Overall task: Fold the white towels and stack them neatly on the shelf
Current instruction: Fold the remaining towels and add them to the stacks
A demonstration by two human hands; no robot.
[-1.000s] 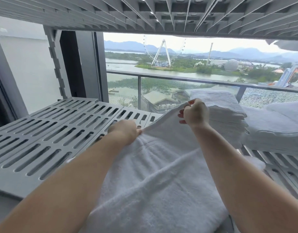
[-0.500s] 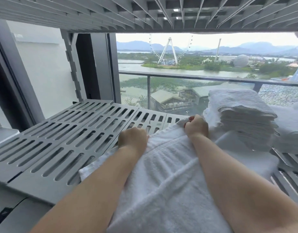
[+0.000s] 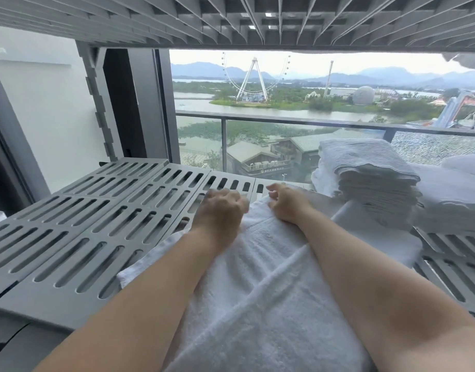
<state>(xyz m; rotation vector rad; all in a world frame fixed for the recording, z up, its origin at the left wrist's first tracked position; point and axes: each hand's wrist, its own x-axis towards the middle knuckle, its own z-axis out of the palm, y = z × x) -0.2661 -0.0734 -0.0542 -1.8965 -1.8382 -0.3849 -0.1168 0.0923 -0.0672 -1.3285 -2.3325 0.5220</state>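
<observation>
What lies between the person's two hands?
In the head view, a narrow strip of the white towel lies between the left hand and the right hand, near its far edge.

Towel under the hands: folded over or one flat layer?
Folded over, it seems. The towel shows an upper layer lying on a wider lower layer that sticks out left and right on the shelf.

The single head-worn camera looked forward and slightly down, close over the slatted grey shelf (image 3: 78, 245) across the lower frame. It faced the window (image 3: 271, 124) at centre, beneath an upper shelf (image 3: 284, 20) along the top.
</observation>
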